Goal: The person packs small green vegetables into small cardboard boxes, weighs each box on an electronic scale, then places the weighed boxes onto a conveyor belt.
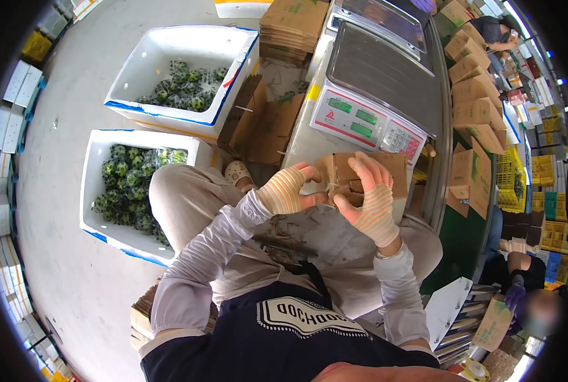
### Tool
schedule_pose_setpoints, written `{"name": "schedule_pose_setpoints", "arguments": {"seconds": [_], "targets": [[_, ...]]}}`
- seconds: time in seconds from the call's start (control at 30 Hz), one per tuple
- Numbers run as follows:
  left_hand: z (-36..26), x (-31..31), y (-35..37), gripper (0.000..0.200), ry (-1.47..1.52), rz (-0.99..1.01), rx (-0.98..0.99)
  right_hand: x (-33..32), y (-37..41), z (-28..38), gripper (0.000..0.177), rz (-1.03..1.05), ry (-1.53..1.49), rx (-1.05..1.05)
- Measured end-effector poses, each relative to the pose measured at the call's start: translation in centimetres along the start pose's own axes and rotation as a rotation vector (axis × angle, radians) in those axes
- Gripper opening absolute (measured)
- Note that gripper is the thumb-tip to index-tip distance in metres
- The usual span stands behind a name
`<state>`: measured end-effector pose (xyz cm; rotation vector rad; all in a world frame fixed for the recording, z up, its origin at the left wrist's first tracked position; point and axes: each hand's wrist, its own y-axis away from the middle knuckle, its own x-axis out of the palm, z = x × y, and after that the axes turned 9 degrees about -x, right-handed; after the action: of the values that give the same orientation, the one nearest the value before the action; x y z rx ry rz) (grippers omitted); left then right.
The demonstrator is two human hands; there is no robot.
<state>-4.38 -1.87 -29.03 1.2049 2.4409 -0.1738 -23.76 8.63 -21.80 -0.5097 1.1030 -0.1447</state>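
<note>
Between my hands is a small brown cardboard box (395, 170), held in front of the scale. My left hand (287, 190), in a striped work glove with bare fingertips, grips the box's left end with thumb and fingers. My right hand (372, 202), in a matching glove, has its fingers over the box's near side and its thumb at a flap. The underside of the box and part of its flaps are hidden. Just beyond stands a digital scale (367, 121) with green displays and a bare metal plate.
To my left, two white foam boxes (198, 149) (88, 184) hold wrapped dark green produce (128, 178). Flattened cartons (291, 25) are stacked behind them. Along the right, open cartons (478, 105) line a conveyor (446, 229). A co-worker's gloved hand (515, 294) is at lower right.
</note>
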Motion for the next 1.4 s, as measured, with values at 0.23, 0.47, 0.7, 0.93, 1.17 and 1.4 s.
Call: {"name": "schedule_pose_setpoints", "arguments": {"seconds": [0.23,0.47,0.7,0.93,1.17,1.4], "targets": [[0.5,1.3,-1.4,0.021,-0.009,-0.134,0.340,0.3,0.1,0.5,0.079,0.089,0.094,-0.032],[-0.8,-4.5,-1.1,0.024,0.243,-0.067,-0.001,0.7,-0.1,0.7,0.084,0.119,0.153,-0.009],[-0.8,0.6,-1.0,0.030,-0.115,0.032,0.063,0.9,-0.2,0.8,0.083,0.096,0.153,-0.014],[-0.6,1.4,-1.3,0.016,-0.116,-0.170,0.251,1.0,-0.1,0.6,0.085,0.046,0.127,-0.040],[-0.5,1.3,-1.8,0.021,-0.309,-0.297,0.298,0.9,-0.3,0.8,0.083,0.040,0.117,0.002],[-0.3,0.4,-2.5,0.023,-0.476,-0.296,0.309,0.6,0.0,0.6,0.080,0.052,0.082,0.014]]}}
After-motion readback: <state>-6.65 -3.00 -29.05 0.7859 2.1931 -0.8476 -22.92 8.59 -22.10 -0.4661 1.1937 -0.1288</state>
